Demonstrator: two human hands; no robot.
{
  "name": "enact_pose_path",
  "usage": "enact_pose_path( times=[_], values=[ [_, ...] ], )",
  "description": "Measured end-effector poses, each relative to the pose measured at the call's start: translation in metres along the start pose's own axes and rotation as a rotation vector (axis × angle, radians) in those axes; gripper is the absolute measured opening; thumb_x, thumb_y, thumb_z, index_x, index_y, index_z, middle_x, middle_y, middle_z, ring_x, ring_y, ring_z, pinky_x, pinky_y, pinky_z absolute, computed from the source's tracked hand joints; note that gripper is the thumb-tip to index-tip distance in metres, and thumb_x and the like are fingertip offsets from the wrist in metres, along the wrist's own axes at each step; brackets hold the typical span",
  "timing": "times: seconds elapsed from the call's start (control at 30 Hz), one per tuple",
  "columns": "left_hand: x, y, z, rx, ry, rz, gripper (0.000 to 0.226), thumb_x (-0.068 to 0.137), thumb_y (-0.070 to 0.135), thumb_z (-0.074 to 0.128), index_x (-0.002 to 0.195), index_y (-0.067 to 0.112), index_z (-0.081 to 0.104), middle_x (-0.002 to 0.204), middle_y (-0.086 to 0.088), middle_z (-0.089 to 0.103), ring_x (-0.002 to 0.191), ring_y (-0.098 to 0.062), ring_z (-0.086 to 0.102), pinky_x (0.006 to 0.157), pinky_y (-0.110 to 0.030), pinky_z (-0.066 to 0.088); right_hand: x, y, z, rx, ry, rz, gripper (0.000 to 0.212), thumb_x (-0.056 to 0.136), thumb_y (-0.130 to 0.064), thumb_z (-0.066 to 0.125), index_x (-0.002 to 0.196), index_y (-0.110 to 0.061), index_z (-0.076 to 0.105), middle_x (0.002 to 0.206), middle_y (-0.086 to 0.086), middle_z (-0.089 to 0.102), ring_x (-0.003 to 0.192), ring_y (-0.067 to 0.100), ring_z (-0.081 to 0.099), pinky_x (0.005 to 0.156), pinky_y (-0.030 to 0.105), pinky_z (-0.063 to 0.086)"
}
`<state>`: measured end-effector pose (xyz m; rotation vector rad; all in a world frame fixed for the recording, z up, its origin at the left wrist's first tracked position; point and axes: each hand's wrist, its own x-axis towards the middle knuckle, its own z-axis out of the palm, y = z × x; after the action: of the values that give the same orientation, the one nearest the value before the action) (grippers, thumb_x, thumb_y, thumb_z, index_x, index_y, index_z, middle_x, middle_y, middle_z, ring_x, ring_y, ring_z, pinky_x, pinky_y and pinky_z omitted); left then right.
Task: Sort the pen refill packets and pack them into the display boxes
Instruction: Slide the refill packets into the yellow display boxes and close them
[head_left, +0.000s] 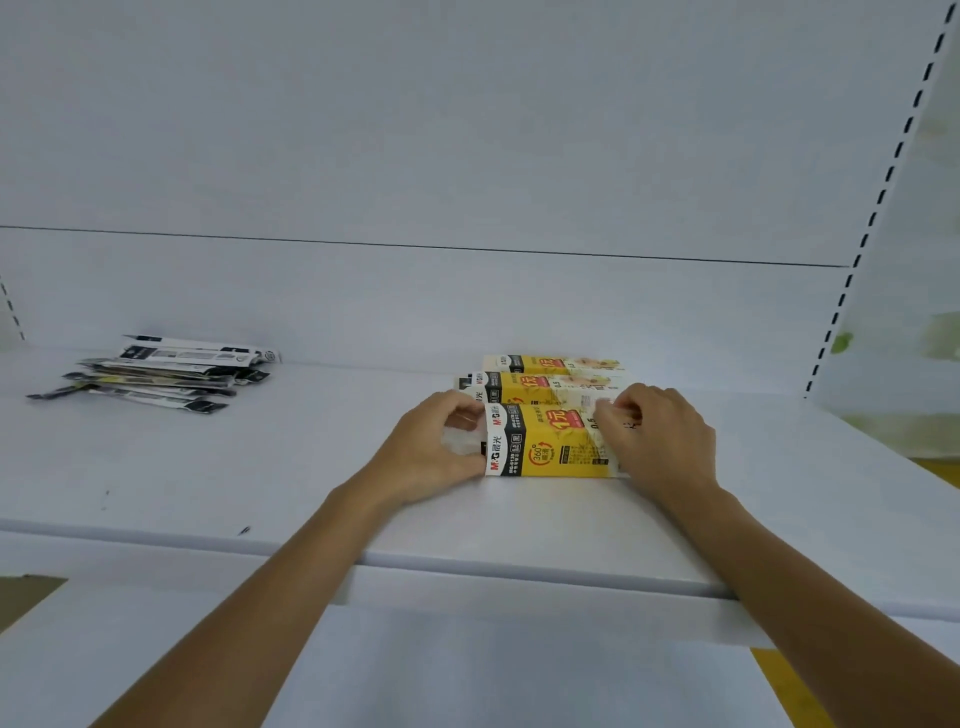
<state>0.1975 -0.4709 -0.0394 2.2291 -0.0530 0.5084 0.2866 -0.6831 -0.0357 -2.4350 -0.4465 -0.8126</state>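
Pen refill packets (156, 376): loose black-and-white pile with yellow flecks, far left on the white shelf (260, 467), well apart from the boxes.
Left hand (441, 449): fingers curled round the left end of the front display box (550, 441).
That box: yellow, black-and-white band at left, red price mark, lying flat mid-shelf.
Two matching display boxes (540, 387): just behind it, in a row toward the back.
Right hand (660, 441): fingers curled over the box's right end.
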Motion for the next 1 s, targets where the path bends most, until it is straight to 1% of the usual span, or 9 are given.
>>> enact_pose_path(
  times=[0.2,0.33,0.43,0.57,0.63,0.7,0.8,0.87,1.0],
  values=[
    [0.001,-0.002,-0.003,-0.184,-0.186,-0.051,0.072,0.059,0.021,0.084,0.121,0.023,0.047,0.116,0.010,0.058,0.102,0.006,0.055,0.081,-0.007,0.042,-0.004,-0.004,-0.003,-0.031,0.008,0.000,0.028,0.088,-0.032,0.047,0.069,-0.011,0.050,0.068,-0.001,0.049,0.074,0.021,0.047,0.059,0.029,0.033],
    [0.002,0.005,0.002,-0.037,-0.120,-0.035,0.060,0.070,0.011,0.079,0.121,0.020,0.049,0.112,0.007,0.059,0.099,-0.005,0.058,0.084,-0.010,0.042,-0.007,-0.005,-0.002,-0.057,0.023,-0.031,0.028,0.086,-0.029,0.045,0.067,-0.008,0.049,0.065,0.003,0.053,0.071,0.022,0.047,0.056,0.029,0.036],
    [0.003,0.008,0.001,0.016,-0.122,-0.033,0.068,0.070,0.018,0.079,0.128,0.021,0.044,0.115,0.006,0.060,0.097,-0.005,0.055,0.075,-0.007,0.038,-0.008,-0.002,-0.001,-0.063,0.018,-0.039,0.027,0.086,-0.028,0.044,0.069,-0.008,0.050,0.067,0.003,0.056,0.071,0.021,0.047,0.054,0.028,0.034],
    [-0.008,-0.004,-0.015,0.176,-0.153,-0.059,0.092,0.069,0.041,0.078,0.143,0.027,0.025,0.125,0.009,0.053,0.113,-0.010,0.048,0.091,-0.023,0.035,-0.004,-0.001,0.000,-0.107,-0.017,-0.043,0.025,0.087,-0.023,0.044,0.072,-0.005,0.054,0.070,0.005,0.058,0.071,0.025,0.050,0.056,0.031,0.039],
    [-0.017,-0.013,-0.026,0.240,-0.164,-0.054,0.087,0.070,0.044,0.077,0.142,0.027,0.031,0.129,0.011,0.049,0.120,-0.008,0.045,0.094,-0.022,0.034,-0.005,-0.002,0.001,-0.160,-0.006,-0.066,0.032,0.086,-0.028,0.037,0.066,-0.006,0.051,0.063,0.005,0.056,0.066,0.027,0.049,0.059,0.034,0.040],
    [-0.025,-0.020,-0.039,0.228,-0.134,-0.010,0.068,0.071,0.039,0.078,0.131,0.026,0.049,0.126,0.014,0.052,0.119,-0.004,0.048,0.098,-0.021,0.037,-0.005,-0.005,-0.001,-0.217,-0.004,-0.090,0.038,0.082,-0.033,0.029,0.063,-0.010,0.053,0.060,0.001,0.056,0.067,0.025,0.052,0.071,0.037,0.039],
    [-0.030,-0.028,-0.062,0.282,-0.041,0.063,0.045,0.075,0.031,0.076,0.117,0.027,0.059,0.115,0.015,0.057,0.106,-0.003,0.053,0.094,-0.020,0.038,0.001,-0.013,-0.005,-0.230,-0.020,-0.171,0.027,0.088,-0.025,0.047,0.103,-0.011,0.066,0.096,0.004,0.070,0.103,0.025,0.057,0.100,0.048,0.029],
    [-0.030,-0.033,-0.079,0.322,0.029,0.073,0.038,0.078,0.029,0.073,0.114,0.025,0.061,0.110,0.015,0.057,0.102,-0.005,0.052,0.093,-0.020,0.038,0.008,-0.026,-0.009,-0.195,-0.005,-0.274,0.036,0.087,-0.019,0.054,0.121,-0.009,0.058,0.114,0.007,0.066,0.112,0.027,0.054,0.099,0.046,0.033],
    [-0.035,-0.047,-0.112,0.378,0.257,0.054,0.027,0.082,0.023,0.069,0.109,0.022,0.066,0.110,0.010,0.058,0.112,-0.012,0.049,0.094,-0.018,0.030,0.023,-0.081,-0.007,-0.028,0.039,-0.385,0.048,0.086,-0.011,0.054,0.133,-0.005,0.046,0.140,0.010,0.046,0.122,0.030,0.044,0.091,0.044,0.040]
  ],
)
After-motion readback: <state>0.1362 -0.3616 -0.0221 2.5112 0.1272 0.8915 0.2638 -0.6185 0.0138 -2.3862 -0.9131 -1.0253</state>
